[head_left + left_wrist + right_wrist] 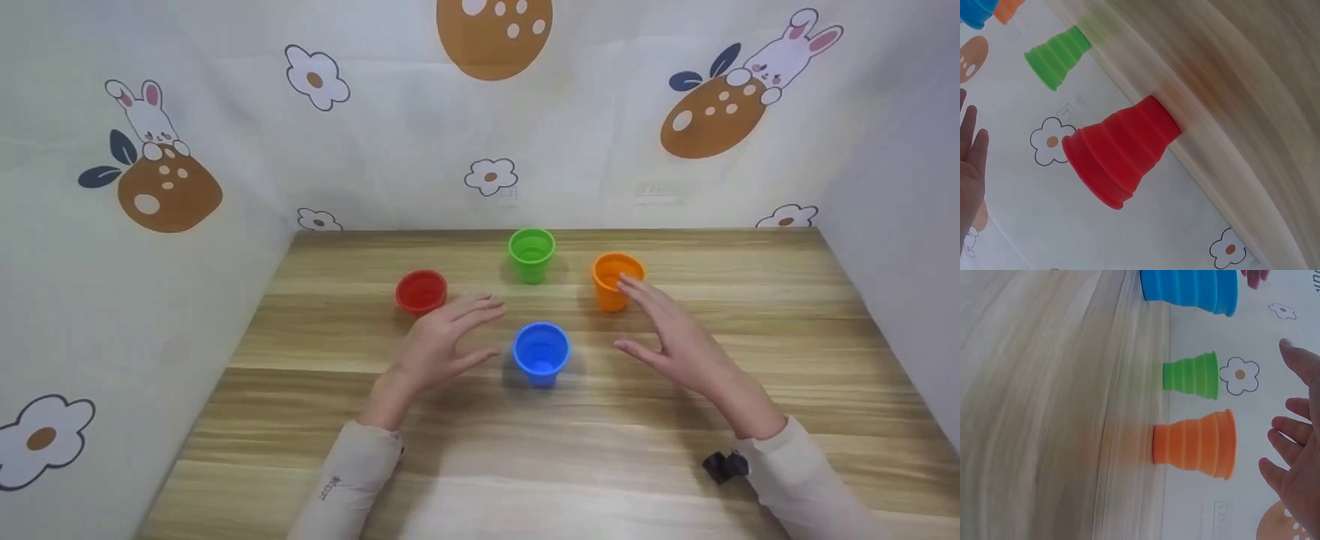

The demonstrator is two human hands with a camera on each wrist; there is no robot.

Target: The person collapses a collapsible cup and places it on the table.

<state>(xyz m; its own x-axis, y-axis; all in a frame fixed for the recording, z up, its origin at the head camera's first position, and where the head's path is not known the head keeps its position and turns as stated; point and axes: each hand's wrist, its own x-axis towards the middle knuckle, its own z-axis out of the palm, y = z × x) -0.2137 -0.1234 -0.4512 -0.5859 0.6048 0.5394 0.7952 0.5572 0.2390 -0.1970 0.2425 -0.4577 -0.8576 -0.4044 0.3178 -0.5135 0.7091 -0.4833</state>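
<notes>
Fingers [480, 313] of the left hand [436, 341] are extended and loosely spread, thumb well apart and pointing towards the blue ribbed cup [541, 354]. We record the right hand [681, 349] in a similar pose: fingers stretched forward, thumb apart, palm turned inward.

Cup positions: we count four ribbed cups, each upright with the wider rim uppermost, all standing apart on the wood-grain tabletop [525, 465]. Blue is nearest the person, between the two hands. The red ribbed cup [420, 291] stands beyond the left hand, which overlaps its lower edge in the head view; from the left wrist we see a gap between the two. The orange ribbed cup [608, 298] lies behind the right fingertips in the head view, while from the right wrist we see them clear of its rim. The green ribbed cup [532, 259] is farthest back, between red and orange and near the rear wall.

Surroundings: we note a pale wall covering [405, 150] printed with rabbits, flowers and spotted brown fruit. Both forearms wear light sleeves [802, 472]; a small black device [724, 466] sits at the right cuff
</notes>
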